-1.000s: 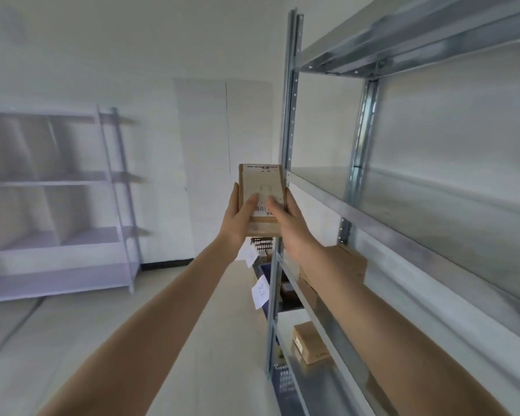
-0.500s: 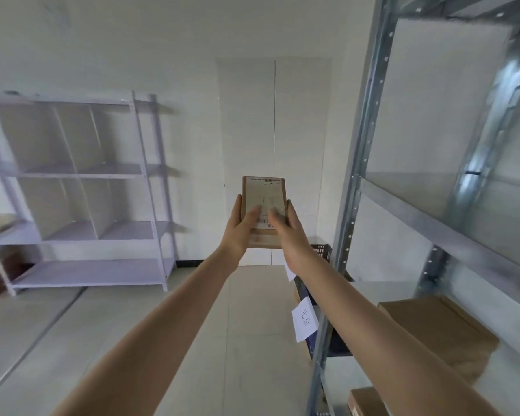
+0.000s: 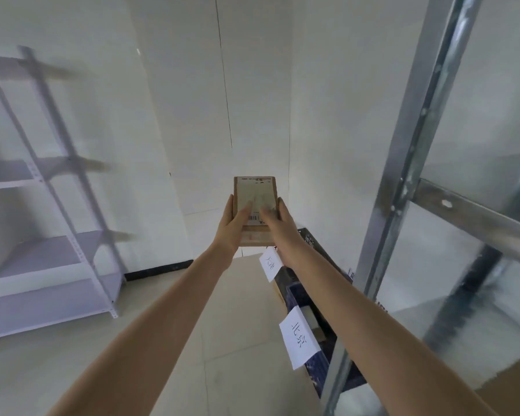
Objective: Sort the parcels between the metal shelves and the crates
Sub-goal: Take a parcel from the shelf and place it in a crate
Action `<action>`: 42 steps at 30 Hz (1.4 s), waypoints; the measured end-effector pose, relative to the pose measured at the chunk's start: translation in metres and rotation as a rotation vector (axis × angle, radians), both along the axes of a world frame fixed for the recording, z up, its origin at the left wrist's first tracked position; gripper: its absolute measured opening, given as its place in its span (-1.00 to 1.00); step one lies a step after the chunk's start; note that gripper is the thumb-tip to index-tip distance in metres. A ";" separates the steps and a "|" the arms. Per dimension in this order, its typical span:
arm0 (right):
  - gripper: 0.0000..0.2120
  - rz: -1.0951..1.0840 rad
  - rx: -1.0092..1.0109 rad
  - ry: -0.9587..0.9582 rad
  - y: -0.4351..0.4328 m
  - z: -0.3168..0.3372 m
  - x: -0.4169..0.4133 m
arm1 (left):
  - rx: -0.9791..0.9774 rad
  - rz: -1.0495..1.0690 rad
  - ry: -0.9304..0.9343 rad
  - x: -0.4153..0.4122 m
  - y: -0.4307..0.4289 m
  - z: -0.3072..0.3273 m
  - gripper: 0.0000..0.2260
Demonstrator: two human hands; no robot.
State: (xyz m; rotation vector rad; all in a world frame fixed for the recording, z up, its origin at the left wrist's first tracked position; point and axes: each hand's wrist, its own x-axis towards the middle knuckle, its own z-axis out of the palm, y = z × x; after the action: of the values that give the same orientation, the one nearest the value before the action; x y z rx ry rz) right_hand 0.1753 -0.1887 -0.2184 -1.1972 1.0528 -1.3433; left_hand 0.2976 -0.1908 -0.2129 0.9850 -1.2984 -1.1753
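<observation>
At the frame's centre the left hand [image 3: 231, 228] and right hand [image 3: 278, 226] clasp a small, flat brown cardboard parcel [image 3: 255, 205] by its long edges, thumbs on its label; it looks stiff and probably light.

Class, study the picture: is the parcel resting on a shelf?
No, the left hand and right hand hold the parcel in the air, apart from the metal shelf on the right.

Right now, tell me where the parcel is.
Head view, centre: the parcel is held up between the left hand and right hand, near the labelled crates by the metal shelf's upright.
</observation>
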 end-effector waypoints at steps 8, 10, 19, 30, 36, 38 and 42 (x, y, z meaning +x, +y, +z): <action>-0.78 -0.129 0.095 -0.020 -0.170 -0.039 -0.040 | 0.098 -0.100 -0.097 -0.043 -0.181 -0.034 -0.64; -0.78 -0.156 0.123 -0.028 -0.204 -0.047 -0.048 | 0.127 -0.119 -0.096 -0.053 -0.215 -0.039 -0.67; -0.66 -0.470 0.255 -0.131 -0.313 -0.102 -0.109 | 0.201 -0.443 -0.209 -0.128 -0.362 -0.090 -0.66; -0.67 -0.961 0.457 -0.260 -0.285 -0.174 -0.204 | 0.339 -1.013 -0.371 -0.265 -0.390 -0.182 -0.64; -0.62 -1.028 0.609 -0.282 -0.267 -0.234 -0.239 | 0.479 -1.114 -0.433 -0.313 -0.381 -0.245 -0.61; -0.58 -1.048 0.671 -0.281 -0.267 -0.256 -0.249 | 0.521 -1.147 -0.461 -0.323 -0.378 -0.263 -0.63; -0.56 -1.120 0.788 -0.287 -0.271 -0.308 -0.263 | 0.571 -1.196 -0.539 -0.342 -0.380 -0.306 -0.60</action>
State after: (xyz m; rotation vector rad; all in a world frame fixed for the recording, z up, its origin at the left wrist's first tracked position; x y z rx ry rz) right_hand -0.0872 -0.4601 -0.5259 0.2651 1.8885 -1.5463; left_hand -0.0443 -0.5709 -0.5193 0.9318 -2.1697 -2.3900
